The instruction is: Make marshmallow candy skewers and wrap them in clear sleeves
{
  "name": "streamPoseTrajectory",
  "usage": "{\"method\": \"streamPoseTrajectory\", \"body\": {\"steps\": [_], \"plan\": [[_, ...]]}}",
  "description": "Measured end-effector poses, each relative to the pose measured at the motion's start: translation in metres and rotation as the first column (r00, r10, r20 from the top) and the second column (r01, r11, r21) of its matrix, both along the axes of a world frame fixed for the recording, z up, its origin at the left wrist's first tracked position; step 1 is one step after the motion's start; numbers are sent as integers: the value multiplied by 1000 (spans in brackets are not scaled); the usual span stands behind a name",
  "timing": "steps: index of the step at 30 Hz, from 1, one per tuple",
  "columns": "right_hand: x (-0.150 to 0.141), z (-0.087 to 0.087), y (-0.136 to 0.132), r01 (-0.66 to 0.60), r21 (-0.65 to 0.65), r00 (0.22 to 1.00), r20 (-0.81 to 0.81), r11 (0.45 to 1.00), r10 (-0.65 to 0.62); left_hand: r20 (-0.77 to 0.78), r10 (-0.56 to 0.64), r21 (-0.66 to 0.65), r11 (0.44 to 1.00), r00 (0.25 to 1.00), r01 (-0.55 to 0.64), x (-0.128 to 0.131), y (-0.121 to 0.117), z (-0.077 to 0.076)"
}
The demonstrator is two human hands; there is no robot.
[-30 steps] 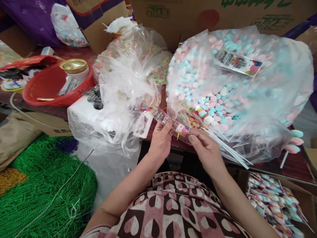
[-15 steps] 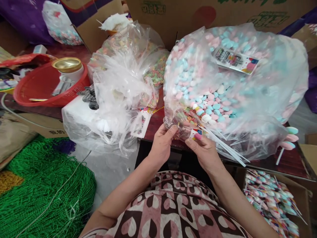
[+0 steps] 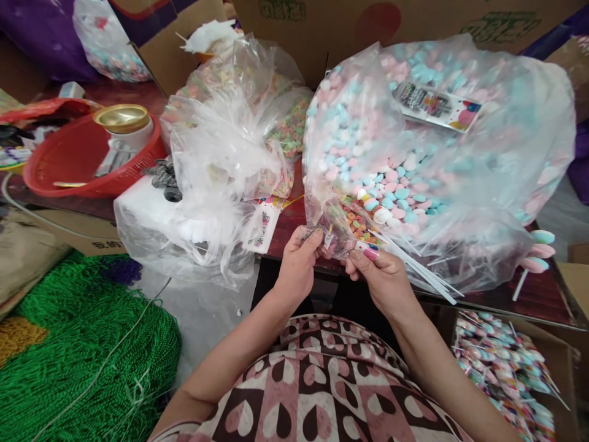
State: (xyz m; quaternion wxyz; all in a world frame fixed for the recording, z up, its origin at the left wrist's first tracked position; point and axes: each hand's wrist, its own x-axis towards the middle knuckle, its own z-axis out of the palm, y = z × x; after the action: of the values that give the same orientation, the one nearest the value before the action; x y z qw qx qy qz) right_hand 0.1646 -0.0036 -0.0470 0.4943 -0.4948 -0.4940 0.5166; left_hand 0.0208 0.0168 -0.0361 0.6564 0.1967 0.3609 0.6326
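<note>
Between my two hands is a small clear plastic bag (image 3: 338,242) with a printed label. My left hand (image 3: 298,261) pinches its left side between thumb and fingers. On the other side, my right hand (image 3: 380,270) is closed on the bag by its colourful printed part. Just beyond my hands lies a heap of small ring candies (image 3: 359,221) in orange and green. White sticks (image 3: 423,270) lie to the right of my right hand. A big clear bag of pink, blue and white marshmallows (image 3: 400,193) gapes behind them.
Left of my hands are crumpled clear bags (image 3: 216,159) and a red basket (image 3: 50,166) with a gold-lidded jar (image 3: 122,118). Marshmallows on a stick (image 3: 536,255) rest at the right table edge. Below stands a box of wrapped candy sticks (image 3: 501,374); green cords (image 3: 92,350) pile at lower left.
Both hands have shifted slightly on the small bag. The right fingers have curled in more, and the bag's printed part is now more covered. The view has moved a little.
</note>
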Motion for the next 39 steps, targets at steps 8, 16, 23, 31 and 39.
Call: {"method": "streamPoseTrajectory", "body": {"steps": [8,16,23,31,39], "plan": [[0,9,-1,-63,-72,995,-76,995,57,-160,100,116,990,982,-81,-3,-1,-5],[0,9,1,-104,-158,977,-198,982,72,-125,32,120,993,992,-16,1,-4,-8],[-7,3,3,62,-161,983,-164,985,-88,-130,9,91,996,992,3,3,-5,-7],[-2,9,2,19,-135,990,-139,991,-38,-128,50,54,998,991,-43,0,-2,-9],[-2,11,2,-115,-199,967,-248,973,63,-117,6,74,997,993,3,5,-4,-9]]}}
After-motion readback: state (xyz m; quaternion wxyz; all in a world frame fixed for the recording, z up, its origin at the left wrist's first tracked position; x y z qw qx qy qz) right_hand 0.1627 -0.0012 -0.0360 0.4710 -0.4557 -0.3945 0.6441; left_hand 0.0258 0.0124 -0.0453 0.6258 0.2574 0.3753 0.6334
